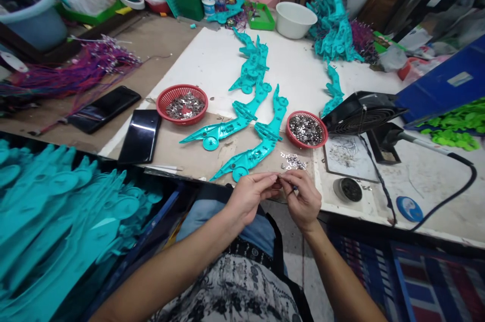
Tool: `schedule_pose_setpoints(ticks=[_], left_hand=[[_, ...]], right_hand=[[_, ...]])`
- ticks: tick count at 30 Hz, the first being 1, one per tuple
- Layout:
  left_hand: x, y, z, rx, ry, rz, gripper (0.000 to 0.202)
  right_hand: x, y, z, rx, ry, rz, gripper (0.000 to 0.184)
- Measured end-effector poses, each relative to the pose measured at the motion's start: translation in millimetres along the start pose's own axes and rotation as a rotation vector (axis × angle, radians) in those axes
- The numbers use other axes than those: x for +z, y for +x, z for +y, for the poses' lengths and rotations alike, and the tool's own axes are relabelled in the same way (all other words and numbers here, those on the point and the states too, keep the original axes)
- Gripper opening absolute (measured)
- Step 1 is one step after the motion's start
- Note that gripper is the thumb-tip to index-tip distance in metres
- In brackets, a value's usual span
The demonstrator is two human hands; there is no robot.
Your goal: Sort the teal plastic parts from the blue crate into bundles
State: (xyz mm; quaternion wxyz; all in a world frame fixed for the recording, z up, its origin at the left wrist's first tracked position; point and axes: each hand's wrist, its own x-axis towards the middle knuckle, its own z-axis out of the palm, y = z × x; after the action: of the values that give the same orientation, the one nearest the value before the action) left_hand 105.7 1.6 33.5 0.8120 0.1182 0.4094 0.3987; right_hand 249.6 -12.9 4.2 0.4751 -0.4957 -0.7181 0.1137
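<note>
Pinched a tiny part (282, 180), too small to identify, between left hand (252, 193) and right hand (303, 201), both closed on it by the fingertips, at 6 o'clock off the counter (189, 155) edge. Logged loose metal bits (292, 161) just beyond at 12, teal plastic piece (246, 158) at 11, red basket (306, 129) at 1. Noted black phone (141, 135) at 10, white bowl (295, 19) far at 12.

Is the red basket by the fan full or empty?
Mostly full: small silver pieces fill the red basket beside the fan.
</note>
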Motion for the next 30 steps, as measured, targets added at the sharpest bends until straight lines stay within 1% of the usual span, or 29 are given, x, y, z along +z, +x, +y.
schedule_pose_setpoints(ticks=[6,14,21,30], left_hand=[[-0.5,1.4,-1.0,-0.005,-0.015,0.031,0.029],[-2.2,1.4,-2.4,-0.009,-0.031,0.043,0.030],[-3.1,0.6,-1.6,-0.020,-0.041,0.062,0.031],[-5.5,1.0,-2.9,-0.032,-0.042,0.045,0.032]], right_hand=[[-0.3,0.5,0.1,-0.017,0.042,-0.021,0.032],[1.0,-0.7,0.9,-0.012,0.044,-0.031,0.025],[1.5,-1.3,1.6,-0.033,0.057,-0.045,0.030],[2.5,-2.1,1.7,-0.059,0.061,-0.050,0.037]])
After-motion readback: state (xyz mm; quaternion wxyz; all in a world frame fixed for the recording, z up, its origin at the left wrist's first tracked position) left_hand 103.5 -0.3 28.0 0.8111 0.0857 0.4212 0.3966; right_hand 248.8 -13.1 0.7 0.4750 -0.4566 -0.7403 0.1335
